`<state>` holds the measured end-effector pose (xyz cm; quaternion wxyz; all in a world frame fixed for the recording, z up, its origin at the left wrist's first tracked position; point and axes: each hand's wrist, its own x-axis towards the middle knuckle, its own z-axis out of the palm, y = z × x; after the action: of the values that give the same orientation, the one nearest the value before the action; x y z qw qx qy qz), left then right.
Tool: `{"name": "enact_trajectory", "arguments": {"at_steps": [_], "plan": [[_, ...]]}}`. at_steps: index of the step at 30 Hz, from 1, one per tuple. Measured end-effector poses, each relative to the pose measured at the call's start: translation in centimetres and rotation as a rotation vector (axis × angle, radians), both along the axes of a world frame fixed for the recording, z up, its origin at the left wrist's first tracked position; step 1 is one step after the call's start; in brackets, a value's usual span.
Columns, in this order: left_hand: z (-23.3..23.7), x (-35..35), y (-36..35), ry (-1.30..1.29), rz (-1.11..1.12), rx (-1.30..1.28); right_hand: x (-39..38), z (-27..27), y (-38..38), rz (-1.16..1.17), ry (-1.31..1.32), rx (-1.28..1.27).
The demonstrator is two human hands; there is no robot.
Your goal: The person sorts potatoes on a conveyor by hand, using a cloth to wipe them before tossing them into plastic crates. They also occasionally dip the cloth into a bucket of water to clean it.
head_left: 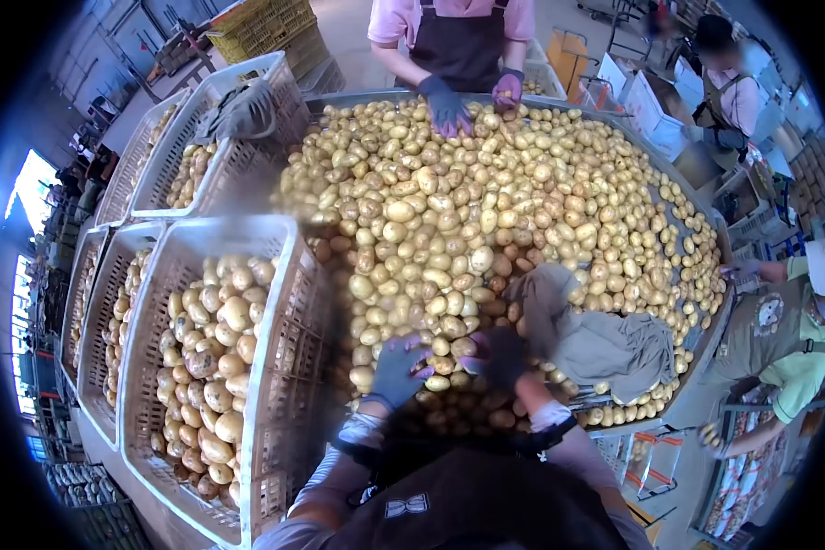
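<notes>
A broad heap of potatoes (pixel 431 225) covers the sorting table in front of me. My left hand (pixel 396 374), in a grey glove with purple fingertips, rests on the near part of the heap, its fingers apart and touching potatoes. Facing it, my right hand (pixel 500 359) wears a dark glove. Its thumb and fingers close on a brownish potato (pixel 464 346). Between the two hands lie a few more potatoes (pixel 439 364). A crumpled grey cloth (pixel 619 353) lies on the heap right of my right hand, with a browner cloth (pixel 543 302) beside it.
Left of me stands a white plastic crate (pixel 284 357) of larger potatoes, with more crates beyond. Grey gloves (pixel 238 110) hang over a rear crate. Across the table a co-worker's gloved hands (pixel 446 108) touch the heap. Another person (pixel 779 330) stands right, by the metal table rim (pixel 706 367).
</notes>
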<state>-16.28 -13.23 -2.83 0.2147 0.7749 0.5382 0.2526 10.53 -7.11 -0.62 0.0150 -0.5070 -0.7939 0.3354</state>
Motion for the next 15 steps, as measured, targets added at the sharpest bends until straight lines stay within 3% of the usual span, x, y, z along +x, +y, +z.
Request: {"name": "enact_trajectory", "arguments": {"at_steps": [1,2,4,6,7,8,10,11,12,14,15], "plan": [[-0.3,-0.2,0.1,0.022,-0.007,-0.08,0.8,-0.4,-0.5,0.001,-0.004,0.007],[-0.1,-0.2,0.4,0.017,-0.003,-0.076,1.5,-1.0,-1.8,-0.267,0.589,-0.167],[0.1,0.0,0.3,0.087,-0.029,-0.072,3.0,-2.3,-1.8,-0.54,1.175,-0.348],[0.1,0.1,0.6,0.129,-0.053,-0.062,4.3,-2.5,0.9,-0.717,1.32,-0.425],[0.2,0.4,0.7,0.16,-0.082,-0.053,5.3,-5.1,3.0,-0.598,1.319,-0.442],[0.3,0.6,1.0,0.192,-0.11,-0.041,4.1,-3.3,5.0,-0.594,1.321,-0.441],[0.1,1.3,0.9,0.232,-0.112,0.008,-0.2,2.2,8.0,-0.44,0.32,-0.036],[-0.4,1.5,0.8,0.219,-0.073,-0.007,-1.7,-0.1,8.4,-0.442,0.323,-0.037],[-0.6,1.5,0.7,0.204,-0.035,-0.022,-3.3,-4.4,9.2,-0.366,0.206,0.275],[-1.2,1.1,0.9,0.183,-0.046,-0.015,-4.3,-4.1,9.5,-0.276,0.083,0.585],[-1.6,0.7,1.0,0.069,-0.025,-0.031,-4.1,-3.9,9.2,-0.257,-0.047,0.439]]}}
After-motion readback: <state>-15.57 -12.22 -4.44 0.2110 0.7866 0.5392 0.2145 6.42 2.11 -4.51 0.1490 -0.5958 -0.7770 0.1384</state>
